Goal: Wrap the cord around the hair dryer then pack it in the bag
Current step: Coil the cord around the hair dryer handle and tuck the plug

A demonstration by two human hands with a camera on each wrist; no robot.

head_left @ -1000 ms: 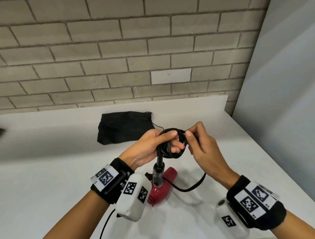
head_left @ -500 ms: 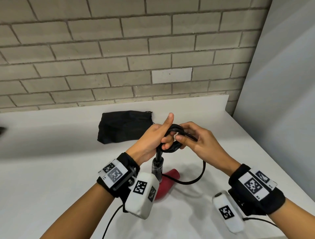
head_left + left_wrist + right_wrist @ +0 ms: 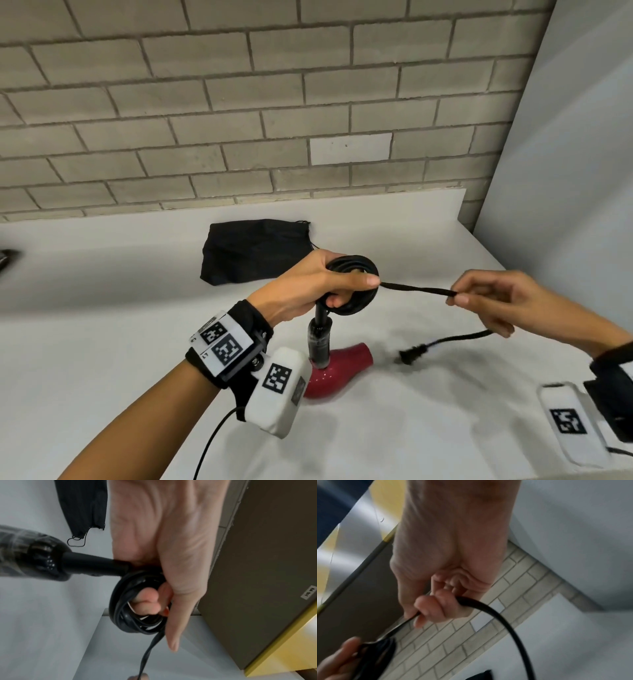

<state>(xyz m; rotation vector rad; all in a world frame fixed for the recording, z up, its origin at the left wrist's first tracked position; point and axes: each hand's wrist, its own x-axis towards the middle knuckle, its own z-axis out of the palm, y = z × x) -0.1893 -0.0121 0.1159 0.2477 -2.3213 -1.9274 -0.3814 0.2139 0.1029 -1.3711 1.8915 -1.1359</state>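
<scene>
1. The hair dryer [image 3: 337,368], red with a black handle, stands on the white counter [image 3: 102,342] with its handle pointing up; its body touches the counter.
2. The cord [image 3: 354,286] is coiled into a ring just above the handle's top, and a straight length runs from the coil toward the right.
3. The left hand [image 3: 308,287] holds the coil: fingers curl through the ring and the thumb lies across its upper side, so this grip is closed on the cord.
4. The right hand [image 3: 496,301], to the right of the hair dryer and raised above the counter, pinches the straight length between thumb and fingertips.
5. Past that pinch the cord droops back down, and the plug [image 3: 411,354] hangs just right of the hair dryer, near the counter.
6. The black bag [image 3: 255,251] lies flat on the counter beyond the hair dryer, toward the brick wall [image 3: 239,102].
</scene>
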